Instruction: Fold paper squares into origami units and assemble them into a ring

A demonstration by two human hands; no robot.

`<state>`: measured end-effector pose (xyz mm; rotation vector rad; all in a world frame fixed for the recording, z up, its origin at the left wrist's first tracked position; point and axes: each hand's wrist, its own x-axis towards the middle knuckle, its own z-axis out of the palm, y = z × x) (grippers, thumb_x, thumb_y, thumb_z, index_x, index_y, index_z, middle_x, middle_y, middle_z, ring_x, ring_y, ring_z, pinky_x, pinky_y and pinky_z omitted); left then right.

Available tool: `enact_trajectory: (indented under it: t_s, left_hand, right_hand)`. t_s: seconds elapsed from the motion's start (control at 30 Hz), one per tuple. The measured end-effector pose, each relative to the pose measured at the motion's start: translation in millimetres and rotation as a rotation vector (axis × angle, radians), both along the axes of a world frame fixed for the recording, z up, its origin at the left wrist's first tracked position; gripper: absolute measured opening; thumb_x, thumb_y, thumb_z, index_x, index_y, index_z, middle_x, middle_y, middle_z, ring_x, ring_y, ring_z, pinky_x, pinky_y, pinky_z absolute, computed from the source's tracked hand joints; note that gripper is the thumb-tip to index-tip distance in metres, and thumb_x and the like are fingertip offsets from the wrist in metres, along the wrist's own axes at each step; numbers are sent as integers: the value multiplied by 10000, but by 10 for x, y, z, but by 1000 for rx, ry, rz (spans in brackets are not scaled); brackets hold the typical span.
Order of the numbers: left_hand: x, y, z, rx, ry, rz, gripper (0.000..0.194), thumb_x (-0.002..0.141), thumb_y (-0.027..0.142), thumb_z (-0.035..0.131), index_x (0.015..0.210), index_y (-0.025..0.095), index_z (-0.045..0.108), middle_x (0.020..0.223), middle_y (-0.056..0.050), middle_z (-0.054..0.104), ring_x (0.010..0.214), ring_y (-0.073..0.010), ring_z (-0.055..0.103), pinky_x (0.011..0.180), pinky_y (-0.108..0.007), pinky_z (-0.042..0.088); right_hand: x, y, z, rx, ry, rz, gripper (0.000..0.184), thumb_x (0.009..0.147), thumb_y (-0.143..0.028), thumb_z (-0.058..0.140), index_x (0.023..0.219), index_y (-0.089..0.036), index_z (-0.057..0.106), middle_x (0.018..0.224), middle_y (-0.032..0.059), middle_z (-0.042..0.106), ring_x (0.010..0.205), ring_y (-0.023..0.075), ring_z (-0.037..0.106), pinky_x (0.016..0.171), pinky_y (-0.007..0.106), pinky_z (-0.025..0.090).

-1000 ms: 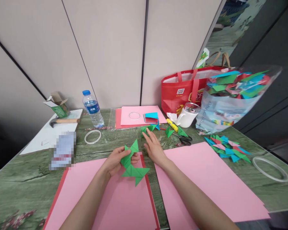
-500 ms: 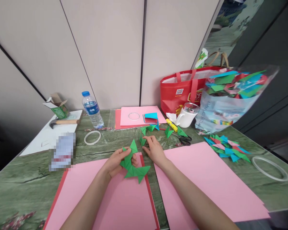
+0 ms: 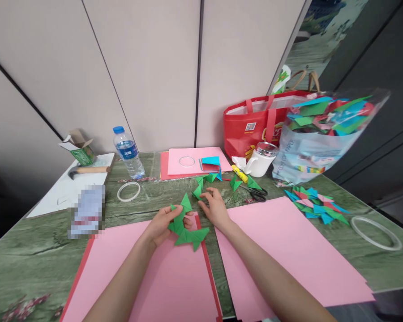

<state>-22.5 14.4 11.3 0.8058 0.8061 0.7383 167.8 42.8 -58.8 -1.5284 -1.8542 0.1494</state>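
- Papercraft corner, by my eye; home or office, can't tell from here.
- Green wood-patterned tabletop against pale panelled wall.
- Pink sheets, green folded-paper figure, heap of coloured folded pieces, scissors.
- Everyday things alongside: lidded white mug, water bottle, red carrier bag.

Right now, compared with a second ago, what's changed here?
The right hand drew back, lower in the view, with one green folded piece now nearer; whether it's gripped is unclear. The left hand still holds the joined green pieces; the bottle stays put.
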Motion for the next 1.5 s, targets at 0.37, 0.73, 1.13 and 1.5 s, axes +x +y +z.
enact_trajectory:
  t_s: [0.37,0.73,1.13,1.5]
  left_hand:
    - [12,2,-5,-16,60,94,274,688,345,647,834,115,621,738,-110,687,604,-189,636,605,-314,504]
    - [-17,64,-64,139,103,273,285,622,350,695,785,117,668,883,-100,681,706,-208,645,598,-272,490]
    - [13,18,-16,227,27,209,199,671,322,661,695,124,656,945,-94,660,725,-183,627,725,-313,475]
    - [31,-4,18,163,77,287,239,643,342,683,701,114,643,631,-50,667,622,-168,618,593,-255,460]
  right_hand:
    - [0,4,61,7,95,26,105,765,-160,500,775,-187,600,921,95,579,870,226,551,739,366,458]
    - [-116,-215,357,70,338,387,88,754,-152,499,777,-193,573,764,30,624,714,148,592,648,255,483]
    - [-182,-312,473,-21,589,365,84,678,-133,508,733,-190,536,916,66,537,835,166,558,633,265,498]
    - [-240,-344,444,-203,956,473,203,682,-134,550,871,-193,507,1017,73,602,943,173,591,781,319,485]
